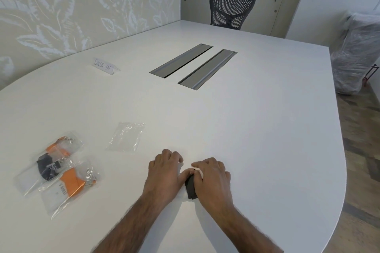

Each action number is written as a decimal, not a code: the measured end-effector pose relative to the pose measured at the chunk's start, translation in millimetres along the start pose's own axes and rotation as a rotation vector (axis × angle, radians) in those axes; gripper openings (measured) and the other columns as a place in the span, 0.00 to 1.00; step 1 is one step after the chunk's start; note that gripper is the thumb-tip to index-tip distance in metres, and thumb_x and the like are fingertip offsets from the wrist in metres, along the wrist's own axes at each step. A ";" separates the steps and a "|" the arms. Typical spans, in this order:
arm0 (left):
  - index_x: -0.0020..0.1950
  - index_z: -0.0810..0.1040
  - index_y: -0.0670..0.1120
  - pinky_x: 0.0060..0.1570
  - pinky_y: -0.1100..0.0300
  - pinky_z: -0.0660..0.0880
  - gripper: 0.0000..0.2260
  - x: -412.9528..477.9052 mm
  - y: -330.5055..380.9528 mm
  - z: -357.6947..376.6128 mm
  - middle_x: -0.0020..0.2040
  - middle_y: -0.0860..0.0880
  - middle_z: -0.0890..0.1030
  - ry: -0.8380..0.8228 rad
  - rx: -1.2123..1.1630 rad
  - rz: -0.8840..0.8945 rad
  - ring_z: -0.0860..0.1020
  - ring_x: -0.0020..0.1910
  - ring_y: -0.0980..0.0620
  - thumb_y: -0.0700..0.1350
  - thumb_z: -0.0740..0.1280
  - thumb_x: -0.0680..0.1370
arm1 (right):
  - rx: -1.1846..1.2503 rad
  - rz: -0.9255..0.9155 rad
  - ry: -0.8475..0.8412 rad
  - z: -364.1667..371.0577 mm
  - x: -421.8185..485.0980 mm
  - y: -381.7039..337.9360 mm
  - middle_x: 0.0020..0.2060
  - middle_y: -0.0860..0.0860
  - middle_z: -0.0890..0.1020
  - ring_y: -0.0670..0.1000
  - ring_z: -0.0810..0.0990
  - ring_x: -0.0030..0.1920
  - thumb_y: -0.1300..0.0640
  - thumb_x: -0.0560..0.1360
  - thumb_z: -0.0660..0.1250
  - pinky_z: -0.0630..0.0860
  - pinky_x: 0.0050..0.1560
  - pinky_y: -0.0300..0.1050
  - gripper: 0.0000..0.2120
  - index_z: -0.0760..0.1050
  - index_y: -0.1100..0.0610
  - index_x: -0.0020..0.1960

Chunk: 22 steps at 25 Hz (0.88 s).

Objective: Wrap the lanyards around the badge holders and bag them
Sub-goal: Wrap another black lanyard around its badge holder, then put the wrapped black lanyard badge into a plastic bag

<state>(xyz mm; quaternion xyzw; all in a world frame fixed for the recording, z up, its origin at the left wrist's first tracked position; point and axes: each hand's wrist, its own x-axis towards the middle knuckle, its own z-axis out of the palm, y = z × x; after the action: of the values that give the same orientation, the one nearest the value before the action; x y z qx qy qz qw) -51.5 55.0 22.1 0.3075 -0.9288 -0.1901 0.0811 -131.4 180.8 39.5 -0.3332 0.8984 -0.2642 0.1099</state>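
My left hand (164, 172) and my right hand (211, 178) press together on a badge holder with a black lanyard (190, 188) wound around it, low on the white table (246, 129). Most of the holder is hidden under my fingers. An empty clear bag (125, 137) lies flat just beyond my left hand. At the left lie three filled bags: one with an orange lanyard (61, 146), one with a black lanyard (46, 167), and one with an orange lanyard (72, 181) nearest me.
A folded "CHECK-IN" card (106, 66) stands at the far left. Two grey cable hatches (193, 65) sit in the table's middle. A mesh chair (232, 8) stands at the far end; a plastic-wrapped bundle (357, 53) is on the floor at right.
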 end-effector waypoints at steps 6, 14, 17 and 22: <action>0.70 0.72 0.53 0.64 0.55 0.65 0.22 -2.8 -9.5 -10.7 0.69 0.54 0.71 0.031 -0.137 -0.009 0.73 0.65 0.50 0.63 0.61 0.81 | 0.432 0.067 0.201 -12.9 11.6 5.1 0.57 0.39 0.78 0.48 0.75 0.65 0.56 0.84 0.57 0.74 0.66 0.52 0.15 0.78 0.49 0.65; 0.84 0.50 0.49 0.80 0.43 0.48 0.30 29.9 -82.9 -57.8 0.85 0.44 0.46 0.021 0.131 -0.176 0.48 0.83 0.41 0.60 0.51 0.85 | 0.109 -0.046 -0.070 -1.3 52.1 -37.8 0.72 0.48 0.74 0.51 0.71 0.72 0.45 0.83 0.58 0.66 0.73 0.54 0.22 0.69 0.51 0.75; 0.84 0.46 0.49 0.80 0.40 0.46 0.32 45.9 -115.1 -78.6 0.85 0.45 0.44 -0.077 0.147 -0.289 0.47 0.83 0.41 0.63 0.48 0.85 | 0.177 -0.042 -0.183 19.9 74.6 -78.6 0.70 0.52 0.76 0.52 0.75 0.68 0.47 0.82 0.61 0.70 0.70 0.52 0.22 0.71 0.52 0.73; 0.84 0.42 0.51 0.80 0.42 0.43 0.36 61.9 -138.4 -88.8 0.85 0.47 0.40 -0.283 0.134 -0.313 0.43 0.84 0.42 0.68 0.46 0.82 | 0.391 0.091 -0.209 55.7 112.8 -130.9 0.67 0.53 0.78 0.52 0.78 0.64 0.53 0.77 0.65 0.74 0.67 0.48 0.22 0.74 0.53 0.71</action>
<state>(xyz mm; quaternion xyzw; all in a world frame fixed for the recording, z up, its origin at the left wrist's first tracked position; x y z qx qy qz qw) -2.4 -111.5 49.6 0.4228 -0.8825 -0.1795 -0.1011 -124.9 0.9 62.2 -0.2903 0.8279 -0.3922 0.2765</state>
